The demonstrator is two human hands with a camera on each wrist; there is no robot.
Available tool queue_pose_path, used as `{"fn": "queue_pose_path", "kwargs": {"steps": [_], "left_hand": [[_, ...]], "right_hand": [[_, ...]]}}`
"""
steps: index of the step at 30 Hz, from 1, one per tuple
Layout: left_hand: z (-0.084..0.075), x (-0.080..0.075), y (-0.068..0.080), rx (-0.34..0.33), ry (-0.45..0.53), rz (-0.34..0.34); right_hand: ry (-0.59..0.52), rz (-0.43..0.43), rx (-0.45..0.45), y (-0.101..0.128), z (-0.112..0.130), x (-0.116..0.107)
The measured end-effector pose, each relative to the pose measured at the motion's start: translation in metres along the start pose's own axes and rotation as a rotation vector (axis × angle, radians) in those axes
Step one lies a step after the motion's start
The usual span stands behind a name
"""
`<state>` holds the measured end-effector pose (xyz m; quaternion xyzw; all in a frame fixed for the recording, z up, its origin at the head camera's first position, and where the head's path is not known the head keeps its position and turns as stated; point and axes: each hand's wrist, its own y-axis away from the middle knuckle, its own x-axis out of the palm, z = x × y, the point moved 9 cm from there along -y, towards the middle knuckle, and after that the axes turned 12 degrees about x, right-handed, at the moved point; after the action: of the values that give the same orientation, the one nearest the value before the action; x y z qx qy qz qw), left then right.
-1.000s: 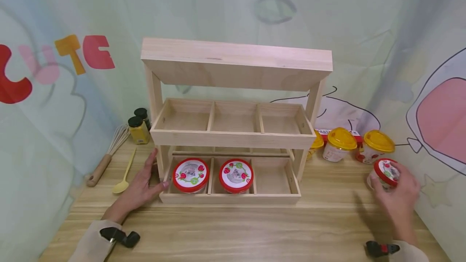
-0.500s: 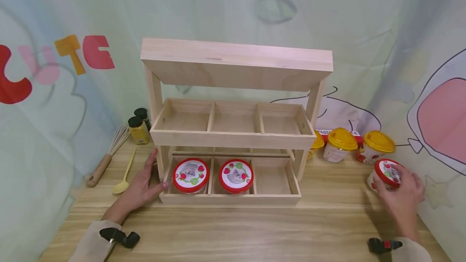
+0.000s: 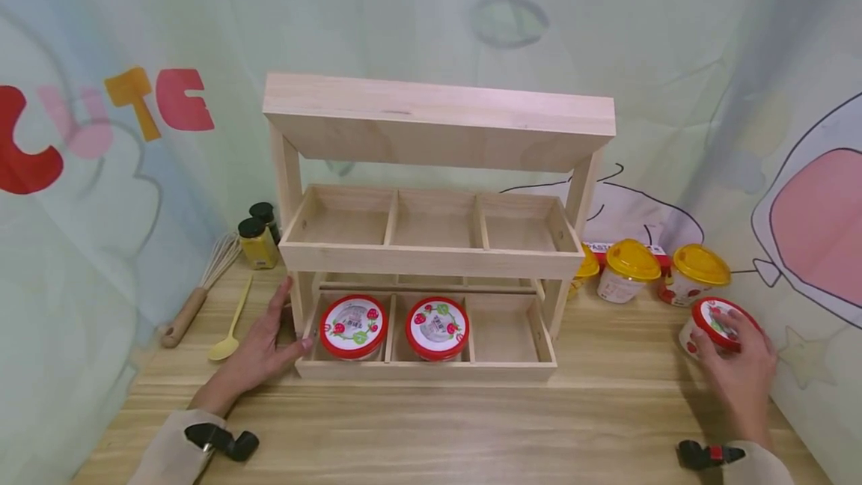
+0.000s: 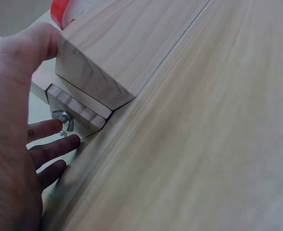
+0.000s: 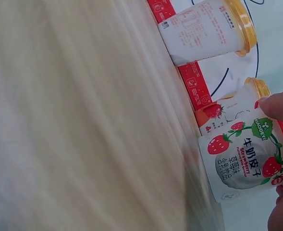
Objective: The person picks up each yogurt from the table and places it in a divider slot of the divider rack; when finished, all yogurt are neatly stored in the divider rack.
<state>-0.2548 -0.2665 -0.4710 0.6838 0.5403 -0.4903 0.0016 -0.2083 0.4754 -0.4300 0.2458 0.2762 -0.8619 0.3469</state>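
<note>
At the right end of a wooden table (image 3: 431, 425), a person's right hand (image 3: 737, 369) curls its fingers over the red lid of a strawberry cup (image 3: 715, 324), gripping it by the rim; whether the cup rests on the table or is lifted just clear is hard to tell from the blurred wrist view. The cup sits under the fingertips, just in front of two yellow-lidded cups (image 3: 629, 269) that stand by the curtain, with a red box (image 5: 194, 84) behind them. The left hand (image 3: 259, 346) lies flat, fingers straight, against the left post of a wooden rack (image 3: 431, 257), thumb on the lower tray's front corner. Two red-lidded cups (image 3: 353, 325) fill the left and middle compartments of that lower tray; the right compartment is well apart from the held cup. A whisk (image 3: 198, 290), a yellow spoon (image 3: 229, 328) and spice jars (image 3: 256, 240) lie left of the rack.
</note>
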Motion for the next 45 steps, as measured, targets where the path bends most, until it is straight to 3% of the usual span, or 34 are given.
{"fn": "queue_pose_path", "kwargs": {"steps": [17, 21, 26, 33, 45], "left_hand": [[0.002, -0.001, 0.003, -0.001, -0.045, -0.004], [0.0, -0.002, 0.003, 0.01, -0.044, -0.01], [0.0, -0.003, 0.004, 0.018, -0.022, -0.016], [0.001, -0.003, 0.003, 0.006, -0.032, -0.008], [0.002, 0.0, 0.001, -0.02, -0.004, 0.0]], "right_hand": [[-0.001, -0.018, 0.088, 0.005, -0.005, 0.003], [-0.014, -0.046, 0.069, 0.008, -0.001, 0.0], [-0.069, -0.078, -0.022, 0.012, 0.018, -0.007], [-0.072, -0.07, 0.001, 0.024, 0.047, -0.013], [-0.12, -0.088, -0.135, 0.048, 0.097, -0.022]]}}
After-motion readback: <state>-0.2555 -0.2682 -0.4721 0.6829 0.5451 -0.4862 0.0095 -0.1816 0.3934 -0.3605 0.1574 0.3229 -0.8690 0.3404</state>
